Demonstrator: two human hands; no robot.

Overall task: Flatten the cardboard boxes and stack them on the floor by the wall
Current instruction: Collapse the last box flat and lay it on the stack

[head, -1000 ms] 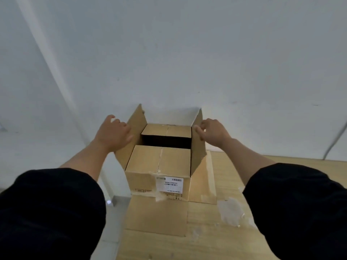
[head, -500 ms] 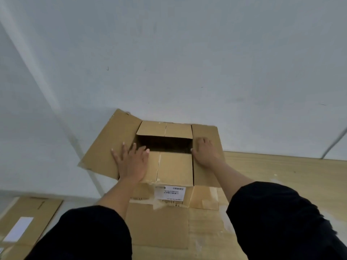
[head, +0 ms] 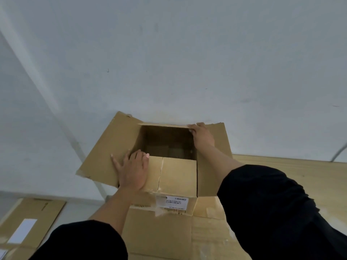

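Cardboard box [head: 176,173]: one, brown, standing open-topped on a light wood desk [head: 281,169], pushed up against a white wall [head: 187,53]. Interior dark, and what it holds cannot be made out. Left flap [head: 112,151] folded outward and overhanging the desk's left edge; right flap [head: 219,139] folded out as well; near flap [head: 178,175] lying roughly level over the front part of the opening. One white shipping label [head: 173,202] with a barcode on the box's front face, text too small to read.

Under and in front of the box: a sheet of flat cardboard [head: 159,235] lying on the desk, with patches of clear tape.

Floor, lower left: flattened cardboard [head: 35,218] lying beside the wall base, carrying one white label [head: 23,230]. Whether it is a single piece or a stack cannot be told.

Hands: two, bare, black sleeves on both arms. Left hand [head: 132,170] palm down, fingers [head: 115,162] spread flat across the seam between left flap and near flap, pressing rather than grasping. Right hand [head: 201,136] at the far right corner of the opening, fingers curled over the back rim there, touching the edge; how firm the hold is cannot be told.

Room: plain white walls meeting in a corner at left; a thin grey cable [head: 338,154] against the wall at right.
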